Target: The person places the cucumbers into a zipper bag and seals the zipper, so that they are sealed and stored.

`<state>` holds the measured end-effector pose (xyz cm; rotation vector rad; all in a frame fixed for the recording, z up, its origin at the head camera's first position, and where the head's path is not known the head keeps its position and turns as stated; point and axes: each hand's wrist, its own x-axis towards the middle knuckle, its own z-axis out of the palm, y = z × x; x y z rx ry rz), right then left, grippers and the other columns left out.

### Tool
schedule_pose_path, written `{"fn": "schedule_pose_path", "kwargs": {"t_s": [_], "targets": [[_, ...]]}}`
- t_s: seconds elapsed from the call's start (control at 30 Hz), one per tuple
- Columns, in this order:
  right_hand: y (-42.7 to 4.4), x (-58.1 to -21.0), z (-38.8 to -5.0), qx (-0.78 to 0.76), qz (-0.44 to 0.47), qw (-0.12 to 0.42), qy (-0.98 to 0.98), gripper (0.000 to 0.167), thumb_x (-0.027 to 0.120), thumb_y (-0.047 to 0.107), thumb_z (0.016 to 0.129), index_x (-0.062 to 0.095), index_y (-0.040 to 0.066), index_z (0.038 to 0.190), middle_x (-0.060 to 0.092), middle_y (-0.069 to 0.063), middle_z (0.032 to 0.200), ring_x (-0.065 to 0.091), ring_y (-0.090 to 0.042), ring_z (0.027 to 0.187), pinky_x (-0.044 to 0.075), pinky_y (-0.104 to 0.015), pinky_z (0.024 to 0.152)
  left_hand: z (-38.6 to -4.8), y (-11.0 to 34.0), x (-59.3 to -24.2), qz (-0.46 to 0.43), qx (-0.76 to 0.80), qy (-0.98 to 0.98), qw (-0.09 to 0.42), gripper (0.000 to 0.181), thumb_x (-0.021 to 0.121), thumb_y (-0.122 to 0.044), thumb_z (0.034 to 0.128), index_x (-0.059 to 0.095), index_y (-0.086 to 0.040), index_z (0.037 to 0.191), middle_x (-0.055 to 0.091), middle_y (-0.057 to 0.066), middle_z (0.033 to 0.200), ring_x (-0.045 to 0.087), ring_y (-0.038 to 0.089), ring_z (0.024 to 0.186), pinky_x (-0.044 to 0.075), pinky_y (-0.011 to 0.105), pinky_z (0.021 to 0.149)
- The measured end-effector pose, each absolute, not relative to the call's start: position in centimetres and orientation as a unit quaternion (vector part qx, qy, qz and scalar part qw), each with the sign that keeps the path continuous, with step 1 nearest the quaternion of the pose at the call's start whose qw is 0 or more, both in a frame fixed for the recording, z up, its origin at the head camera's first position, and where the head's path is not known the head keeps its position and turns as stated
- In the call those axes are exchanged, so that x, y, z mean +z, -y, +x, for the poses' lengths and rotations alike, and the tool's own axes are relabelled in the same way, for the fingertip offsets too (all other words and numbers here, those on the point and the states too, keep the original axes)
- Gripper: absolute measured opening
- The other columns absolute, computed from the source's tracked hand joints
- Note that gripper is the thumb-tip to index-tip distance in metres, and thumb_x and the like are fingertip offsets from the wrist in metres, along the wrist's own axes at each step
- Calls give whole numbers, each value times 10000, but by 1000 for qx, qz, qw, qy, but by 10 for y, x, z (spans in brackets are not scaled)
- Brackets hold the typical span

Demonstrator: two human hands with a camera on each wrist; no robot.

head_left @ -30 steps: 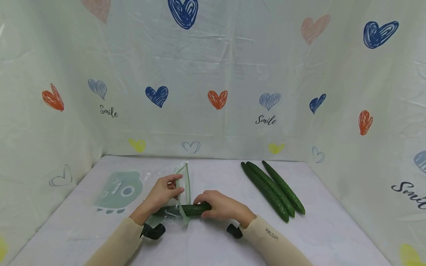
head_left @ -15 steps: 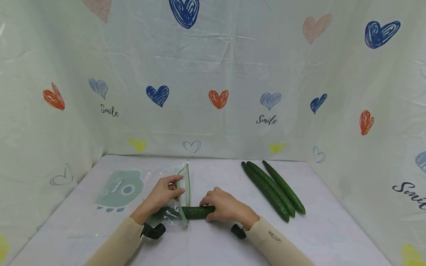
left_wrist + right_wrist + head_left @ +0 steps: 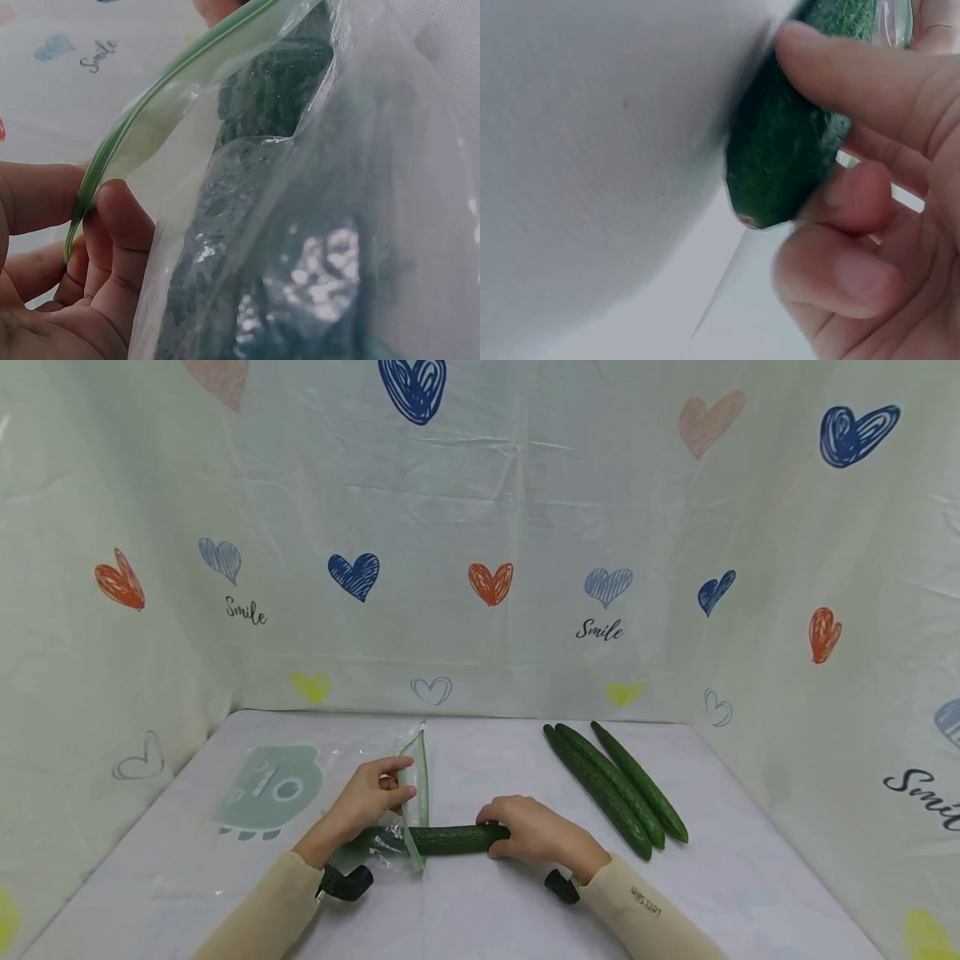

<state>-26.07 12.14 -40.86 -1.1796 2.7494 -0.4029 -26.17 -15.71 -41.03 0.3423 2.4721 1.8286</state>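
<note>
A dark green cucumber [image 3: 459,839] lies partly inside a clear zip bag [image 3: 386,847] with a green seal, its right part sticking out through the bag's mouth. My left hand [image 3: 369,792] pinches the bag's edge near the seal, above the cucumber. In the left wrist view, thumb and fingers hold the green strip [image 3: 124,131], and the cucumber [image 3: 270,97] shows through the plastic. My right hand [image 3: 536,833] grips the cucumber's outer end. In the right wrist view, its tip [image 3: 761,202] pokes out between thumb and fingers. The cucumber's inner end is hard to make out.
Several cucumbers are in view: besides the one in hand, a loose group [image 3: 611,785] lies at the right rear of the white-covered table [image 3: 480,918]. A green cartoon print [image 3: 270,789] shows at the left. A heart-patterned curtain [image 3: 480,510] stands behind.
My right hand has shifted to the right, and a longer stretch of cucumber shows outside the bag. Whether the cucumber itself slid is unclear. My left hand stays nearly still on the bag.
</note>
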Motion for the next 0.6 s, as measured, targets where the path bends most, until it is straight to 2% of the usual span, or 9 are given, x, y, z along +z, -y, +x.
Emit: {"fn": "schedule_pose_path", "kwargs": {"t_s": [0.23, 0.6], "targets": [[-111, -406, -261, -166, -418, 32, -893, 335, 751, 225, 838, 652, 181, 1154, 597, 105, 1043, 552, -20, 930, 469, -240, 837, -260, 155, -408, 103, 595, -797, 18, 540, 680, -20, 870, 468, 77, 1357, 461, 50, 720, 529, 191, 610, 540, 379, 607], [-57, -407, -268, -168, -458, 16, -873, 311, 753, 237, 832, 669, 165, 1122, 601, 109, 987, 513, 13, 834, 434, -173, 752, -260, 156, -404, 102, 591, -800, 10, 537, 683, -29, 868, 477, 67, 1355, 485, 50, 692, 536, 190, 599, 540, 362, 610]]}}
